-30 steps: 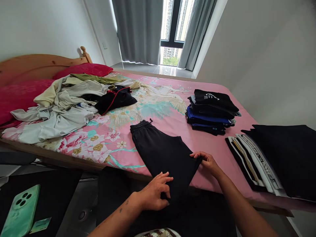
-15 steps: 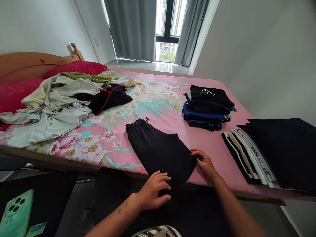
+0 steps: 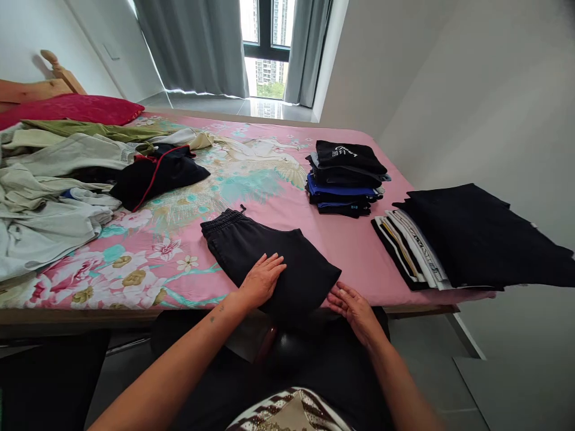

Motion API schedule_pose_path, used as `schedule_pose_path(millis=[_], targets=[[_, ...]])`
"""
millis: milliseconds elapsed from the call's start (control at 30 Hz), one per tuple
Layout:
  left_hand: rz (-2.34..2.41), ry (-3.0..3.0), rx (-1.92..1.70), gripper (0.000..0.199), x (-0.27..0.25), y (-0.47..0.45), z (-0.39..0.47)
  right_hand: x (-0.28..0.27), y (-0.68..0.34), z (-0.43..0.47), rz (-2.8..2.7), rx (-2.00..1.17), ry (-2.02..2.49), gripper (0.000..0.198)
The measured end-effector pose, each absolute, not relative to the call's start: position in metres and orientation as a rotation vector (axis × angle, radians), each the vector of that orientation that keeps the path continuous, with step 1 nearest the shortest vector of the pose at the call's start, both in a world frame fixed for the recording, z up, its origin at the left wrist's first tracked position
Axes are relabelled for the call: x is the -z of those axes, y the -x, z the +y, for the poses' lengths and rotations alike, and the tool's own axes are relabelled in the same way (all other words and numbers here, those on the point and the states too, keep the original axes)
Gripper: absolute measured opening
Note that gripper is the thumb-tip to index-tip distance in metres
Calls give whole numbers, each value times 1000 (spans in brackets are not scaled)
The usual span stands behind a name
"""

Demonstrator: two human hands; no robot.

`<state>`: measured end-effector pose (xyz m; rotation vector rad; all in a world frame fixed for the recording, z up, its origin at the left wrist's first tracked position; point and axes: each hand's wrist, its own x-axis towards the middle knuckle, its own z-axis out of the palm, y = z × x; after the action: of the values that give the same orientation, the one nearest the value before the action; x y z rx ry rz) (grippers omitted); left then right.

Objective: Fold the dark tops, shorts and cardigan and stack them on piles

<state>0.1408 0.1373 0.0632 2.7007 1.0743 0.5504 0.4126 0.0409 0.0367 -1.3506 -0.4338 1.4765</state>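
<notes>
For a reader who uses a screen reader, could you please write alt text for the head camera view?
A person's left hand lies flat on black shorts spread on a pink floral bed, the right hand at their near edge. Folded stacks sit to the right, unfolded clothes to the left.

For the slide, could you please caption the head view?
Left hand flat on black shorts, right hand at their near edge, on a floral bed.
</notes>
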Motion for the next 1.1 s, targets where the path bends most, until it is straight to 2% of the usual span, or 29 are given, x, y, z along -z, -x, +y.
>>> schedule_pose_path(millis=[333,600,867,1100], targets=[[1153,-2783,-338,46,-48,-158,154,-15,-364,2,-451,-1418,1565,45],[1167,-2793,-377,52,-33,-154,152,2,-311,4,-554,-1311,1332,50],[1124,-2660,-500,52,-33,-153,148,-35,-296,8,-487,-1355,1103,75],[1030,-2257,-615,50,-49,-148,151,-73,-288,30,-539,-1303,1009,80]])
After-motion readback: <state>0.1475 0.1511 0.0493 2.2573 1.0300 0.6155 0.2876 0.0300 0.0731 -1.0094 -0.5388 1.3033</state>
